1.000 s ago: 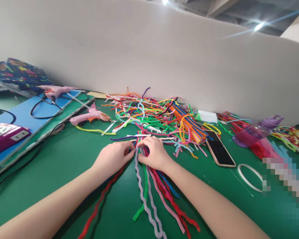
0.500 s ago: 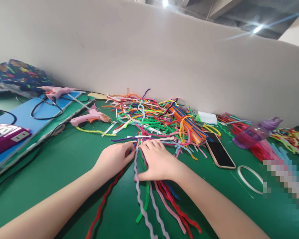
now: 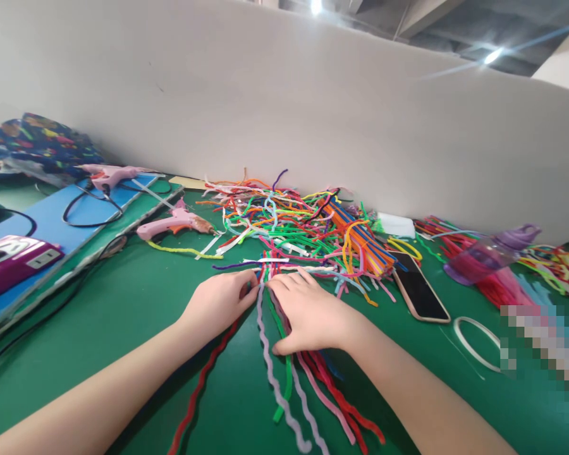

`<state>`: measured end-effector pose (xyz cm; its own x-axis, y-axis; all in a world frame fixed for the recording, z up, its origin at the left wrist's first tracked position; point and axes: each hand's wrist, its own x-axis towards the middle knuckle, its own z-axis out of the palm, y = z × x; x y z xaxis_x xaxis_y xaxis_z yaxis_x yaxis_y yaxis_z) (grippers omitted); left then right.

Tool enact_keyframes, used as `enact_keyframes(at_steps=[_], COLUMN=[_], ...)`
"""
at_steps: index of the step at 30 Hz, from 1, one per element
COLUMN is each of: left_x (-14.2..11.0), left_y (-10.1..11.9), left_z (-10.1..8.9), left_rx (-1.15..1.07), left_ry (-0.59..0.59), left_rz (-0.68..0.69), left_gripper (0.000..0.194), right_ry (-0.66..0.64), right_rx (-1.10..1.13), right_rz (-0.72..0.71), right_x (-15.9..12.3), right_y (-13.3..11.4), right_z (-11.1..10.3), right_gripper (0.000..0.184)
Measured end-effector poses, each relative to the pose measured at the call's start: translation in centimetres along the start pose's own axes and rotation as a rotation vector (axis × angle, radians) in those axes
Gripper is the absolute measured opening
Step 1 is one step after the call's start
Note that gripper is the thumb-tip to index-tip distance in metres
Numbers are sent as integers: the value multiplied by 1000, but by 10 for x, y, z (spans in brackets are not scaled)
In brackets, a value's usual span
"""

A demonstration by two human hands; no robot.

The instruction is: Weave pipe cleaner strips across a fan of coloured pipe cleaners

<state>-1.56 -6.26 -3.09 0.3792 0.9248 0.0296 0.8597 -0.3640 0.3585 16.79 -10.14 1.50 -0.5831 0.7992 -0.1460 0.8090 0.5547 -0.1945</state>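
Observation:
A bundle of wavy pipe cleaners [image 3: 294, 392] in lilac, green, red, pink and blue lies on the green table [image 3: 123, 303], fanning toward me. My left hand [image 3: 218, 300] pinches the bundle's far end, fingers closed on it. My right hand [image 3: 310, 313] lies flat on top of the strands, fingers stretched out, pressing them onto the table. Just behind both hands is a big tangled heap of coloured pipe cleaners [image 3: 303, 221].
A pink glue gun [image 3: 173, 221] lies left of the heap, another pink glue gun [image 3: 107, 174] on a blue board [image 3: 52, 218]. A phone [image 3: 420, 287], a white ring [image 3: 477, 341] and a purple bottle [image 3: 490, 253] lie right. A grey partition wall [image 3: 313, 120] stands behind.
My right hand went from pinching the bundle's end beside the left hand to lying flat and sliding toward me along the strands. The left hand stayed put.

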Motion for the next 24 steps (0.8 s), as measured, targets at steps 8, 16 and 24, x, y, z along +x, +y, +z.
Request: enact_keyframes(at_steps=[8,16,24], left_x=[0,0,-1], left_y=[-1,1,-1], left_z=[1,-1,-1], left_rx=[4,35,1], left_ry=[-1,-1,-20], left_rz=[22,23,18], left_gripper=[21,21,25], right_ry=[-73,522,513], right_rx=[80,120,204], right_rz=[-43,148,110], right_x=[-3,30,36], right_y=[12,4,17], right_z=[-7,32,48], right_gripper=[86,21,17])
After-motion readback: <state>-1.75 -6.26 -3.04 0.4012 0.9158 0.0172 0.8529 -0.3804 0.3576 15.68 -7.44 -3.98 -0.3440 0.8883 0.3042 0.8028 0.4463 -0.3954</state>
